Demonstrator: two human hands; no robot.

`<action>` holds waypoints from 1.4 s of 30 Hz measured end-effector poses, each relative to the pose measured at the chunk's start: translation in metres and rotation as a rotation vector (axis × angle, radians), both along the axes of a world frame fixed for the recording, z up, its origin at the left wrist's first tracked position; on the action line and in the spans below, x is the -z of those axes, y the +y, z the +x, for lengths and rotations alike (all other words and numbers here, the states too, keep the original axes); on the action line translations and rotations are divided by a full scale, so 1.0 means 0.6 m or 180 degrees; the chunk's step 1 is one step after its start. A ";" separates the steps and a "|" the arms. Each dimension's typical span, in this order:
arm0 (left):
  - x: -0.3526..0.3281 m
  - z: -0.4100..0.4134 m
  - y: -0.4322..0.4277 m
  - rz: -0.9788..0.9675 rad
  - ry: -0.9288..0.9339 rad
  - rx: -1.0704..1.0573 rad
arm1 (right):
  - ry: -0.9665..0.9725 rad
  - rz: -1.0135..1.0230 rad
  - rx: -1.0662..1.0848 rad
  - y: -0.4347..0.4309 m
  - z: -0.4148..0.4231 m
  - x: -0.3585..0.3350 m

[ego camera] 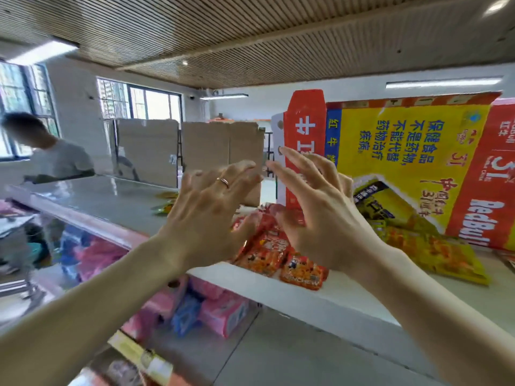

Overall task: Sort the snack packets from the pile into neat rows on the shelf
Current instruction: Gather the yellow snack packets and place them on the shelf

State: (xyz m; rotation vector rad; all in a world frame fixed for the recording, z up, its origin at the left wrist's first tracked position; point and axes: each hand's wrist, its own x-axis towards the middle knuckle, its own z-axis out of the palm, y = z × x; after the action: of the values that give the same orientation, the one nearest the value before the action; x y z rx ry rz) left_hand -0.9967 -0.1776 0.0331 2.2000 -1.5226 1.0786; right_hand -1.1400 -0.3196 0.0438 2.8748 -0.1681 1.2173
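Our left hand (211,213) and right hand (320,218) hover at centre frame, grip released, fingers spread, holding nothing. They hide the far ends of the red-orange snack packets (267,254), which lie overlapping at the white shelf (320,299) edge. To the right, blurred yellow packets (440,254) lie before a Red Bull carton (404,151).

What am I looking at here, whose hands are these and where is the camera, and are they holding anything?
This is one picture from a wide-angle camera worn on a person's head, looking forward at their own bare hands. The left hand, wearing a ring, and the right hand are open with fingers spread over shiny red-orange snack packets lying on a white shelf. Neither hand holds anything. To the right lie flat yellow packets beside a large yellow-and-red cardboard carton.
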 end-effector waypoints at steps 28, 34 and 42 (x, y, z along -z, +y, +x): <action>0.078 0.376 0.537 -0.0047 0.0353 -0.0858 | 0.0403 0.0431 -0.0683 0.431 0.451 0.079; 0.083 0.426 0.553 -0.0232 0.0387 -0.0804 | 0.0551 0.0379 -0.0663 0.458 0.498 0.082; 0.086 0.495 0.502 -0.0235 0.0456 -0.0676 | 0.0573 0.0335 -0.0462 0.421 0.542 0.066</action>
State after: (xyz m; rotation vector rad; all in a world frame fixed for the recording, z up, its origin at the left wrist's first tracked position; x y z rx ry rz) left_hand -0.6995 0.1234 -0.0184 2.3715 -1.1928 0.9933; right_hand -0.8147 -0.0672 0.0040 3.1169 -0.0215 0.9877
